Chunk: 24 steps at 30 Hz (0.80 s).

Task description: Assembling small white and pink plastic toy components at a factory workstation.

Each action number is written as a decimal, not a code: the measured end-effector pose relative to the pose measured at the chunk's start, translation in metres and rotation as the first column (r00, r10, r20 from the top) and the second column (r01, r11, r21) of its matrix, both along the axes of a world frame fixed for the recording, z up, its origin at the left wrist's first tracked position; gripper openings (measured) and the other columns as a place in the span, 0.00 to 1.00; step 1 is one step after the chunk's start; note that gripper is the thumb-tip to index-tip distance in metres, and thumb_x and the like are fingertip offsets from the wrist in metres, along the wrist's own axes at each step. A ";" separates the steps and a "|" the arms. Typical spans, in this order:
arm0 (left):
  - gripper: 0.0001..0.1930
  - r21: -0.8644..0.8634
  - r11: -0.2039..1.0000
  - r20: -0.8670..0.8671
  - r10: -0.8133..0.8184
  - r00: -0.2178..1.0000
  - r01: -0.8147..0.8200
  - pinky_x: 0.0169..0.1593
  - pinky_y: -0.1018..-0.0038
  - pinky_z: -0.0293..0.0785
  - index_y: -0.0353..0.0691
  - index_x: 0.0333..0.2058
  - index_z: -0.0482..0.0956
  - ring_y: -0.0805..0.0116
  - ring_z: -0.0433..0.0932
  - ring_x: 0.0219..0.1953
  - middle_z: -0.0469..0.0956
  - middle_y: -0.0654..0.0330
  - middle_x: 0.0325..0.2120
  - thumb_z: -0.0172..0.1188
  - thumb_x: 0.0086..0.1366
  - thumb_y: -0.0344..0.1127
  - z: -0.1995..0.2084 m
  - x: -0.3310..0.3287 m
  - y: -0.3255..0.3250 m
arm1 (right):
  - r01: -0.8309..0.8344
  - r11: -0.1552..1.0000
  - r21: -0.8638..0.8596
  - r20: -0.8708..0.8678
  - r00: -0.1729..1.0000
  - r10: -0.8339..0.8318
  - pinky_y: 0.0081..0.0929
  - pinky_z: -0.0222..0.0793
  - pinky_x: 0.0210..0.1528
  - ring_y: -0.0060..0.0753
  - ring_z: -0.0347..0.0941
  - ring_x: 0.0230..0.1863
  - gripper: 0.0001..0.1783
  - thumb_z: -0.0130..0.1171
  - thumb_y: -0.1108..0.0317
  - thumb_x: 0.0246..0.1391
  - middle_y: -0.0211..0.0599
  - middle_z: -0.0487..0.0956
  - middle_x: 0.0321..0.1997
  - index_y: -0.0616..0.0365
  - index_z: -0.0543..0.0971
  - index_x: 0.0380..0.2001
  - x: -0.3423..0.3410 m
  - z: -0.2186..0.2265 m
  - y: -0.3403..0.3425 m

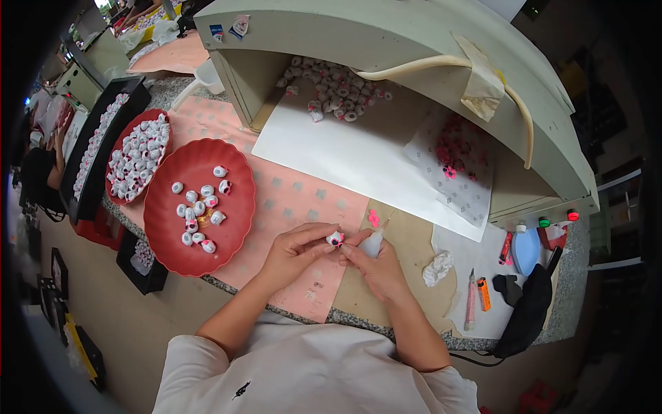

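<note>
Between its thumb and fingertips, my left hand (293,254) pinches a small white figurine head (335,239) with a pink and black part on it. My right hand (379,273) is closed around a small translucent squeeze bottle (372,244) whose thin needle tip points up and away. The right thumb and index finger also reach the figurine's side, touching it or very near it. Just beyond the bottle lies a bright pink flower-like piece (374,218). At the left, a red scalloped plate (160,234) holds several similar white heads, some with pink parts.
A second red plate (167,126) is heaped with white heads, beside a black tray (67,186). Ahead, a beige hooded box (407,27) covers more heads (345,93) and pink pieces (455,148). To the right lie crumpled tissue (437,268), a cutter knife (471,303) and an orange lighter (484,294).
</note>
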<state>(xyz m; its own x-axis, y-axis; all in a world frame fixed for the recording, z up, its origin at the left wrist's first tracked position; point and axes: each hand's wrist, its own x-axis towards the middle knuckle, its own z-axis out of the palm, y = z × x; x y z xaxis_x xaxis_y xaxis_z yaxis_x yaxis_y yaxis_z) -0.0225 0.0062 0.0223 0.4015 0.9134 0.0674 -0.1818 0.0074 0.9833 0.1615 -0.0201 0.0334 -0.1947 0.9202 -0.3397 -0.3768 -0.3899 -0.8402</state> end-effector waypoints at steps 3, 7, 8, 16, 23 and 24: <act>0.15 -0.069 0.998 0.094 -0.006 0.996 0.012 0.50 0.75 0.73 0.36 0.46 0.75 0.68 0.73 0.47 0.71 0.55 0.47 0.56 0.59 0.22 0.006 0.002 -0.002 | 0.012 1.000 0.010 0.026 1.000 -0.012 0.22 0.72 0.39 0.23 0.73 0.34 0.06 0.57 0.74 0.53 0.33 0.76 0.32 0.58 0.71 0.34 -0.001 0.002 -0.001; 0.13 -0.052 0.999 0.072 0.007 0.997 -0.003 0.49 0.76 0.73 0.35 0.44 0.76 0.69 0.73 0.47 0.71 0.56 0.45 0.56 0.59 0.21 0.004 0.003 0.001 | 0.039 0.990 0.135 0.179 0.982 -0.063 0.21 0.71 0.39 0.21 0.72 0.35 0.09 0.59 0.75 0.51 0.32 0.75 0.34 0.60 0.71 0.35 -0.006 0.002 -0.003; 0.12 -0.124 0.992 0.132 0.003 0.991 0.013 0.48 0.76 0.73 0.34 0.43 0.76 0.69 0.73 0.46 0.71 0.56 0.45 0.56 0.59 0.21 0.004 0.005 0.000 | 0.058 0.972 0.228 0.251 0.961 -0.116 0.20 0.71 0.39 0.20 0.72 0.36 0.11 0.60 0.76 0.51 0.32 0.75 0.34 0.60 0.71 0.37 -0.006 0.003 -0.003; 0.12 -0.136 0.990 0.092 -0.016 0.996 0.028 0.49 0.75 0.73 0.32 0.44 0.74 0.69 0.72 0.47 0.71 0.57 0.44 0.55 0.60 0.22 -0.002 0.016 0.006 | -0.003 0.982 0.190 0.173 0.985 -0.030 0.18 0.69 0.38 0.18 0.70 0.36 0.14 0.61 0.74 0.49 0.30 0.74 0.35 0.60 0.72 0.39 0.009 0.000 0.007; 0.12 -0.126 0.984 0.159 -0.108 0.981 0.129 0.50 0.74 0.71 0.34 0.45 0.72 0.69 0.72 0.47 0.72 0.58 0.44 0.53 0.62 0.23 -0.006 0.014 0.016 | -0.014 0.963 0.269 0.134 0.991 -0.023 0.16 0.68 0.37 0.16 0.70 0.36 0.15 0.64 0.77 0.45 0.28 0.74 0.35 0.59 0.72 0.37 0.009 -0.012 0.018; 0.12 -0.121 0.982 0.171 -0.120 0.978 0.142 0.51 0.73 0.70 0.34 0.46 0.71 0.69 0.72 0.47 0.72 0.58 0.44 0.53 0.62 0.24 -0.004 0.011 0.016 | -0.019 0.962 0.273 0.128 0.992 -0.017 0.16 0.68 0.37 0.16 0.70 0.36 0.15 0.64 0.77 0.45 0.28 0.74 0.35 0.59 0.72 0.37 0.006 -0.011 0.018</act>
